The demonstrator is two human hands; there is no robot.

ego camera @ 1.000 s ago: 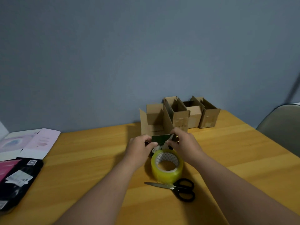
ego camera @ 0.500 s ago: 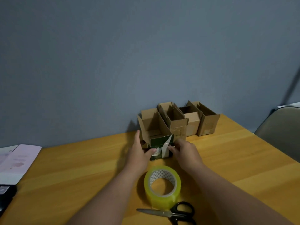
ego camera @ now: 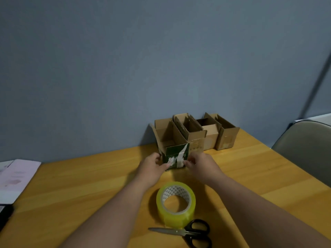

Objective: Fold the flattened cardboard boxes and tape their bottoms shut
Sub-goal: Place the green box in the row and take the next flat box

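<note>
A small dark green box (ego camera: 176,156) with a white strip on its front stands on the wooden table (ego camera: 89,185), right in front of a row of several brown cardboard boxes (ego camera: 195,133) with open tops along the wall. My left hand (ego camera: 153,165) grips the green box's left side, thumb on its front. My right hand (ego camera: 200,163) pinches its right edge. A yellow roll of tape (ego camera: 176,203) lies nearer me, with black-handled scissors (ego camera: 186,232) just in front of it.
Flattened white and pink cartons (ego camera: 16,178) lie at the table's left edge, above a black item (ego camera: 5,215). A grey chair back (ego camera: 304,149) stands at the right. A blue-grey wall closes the far side.
Both hands have carried the green box away from me and set it against the leftmost brown box. The view has tilted, so tape and scissors sit lower in frame.
</note>
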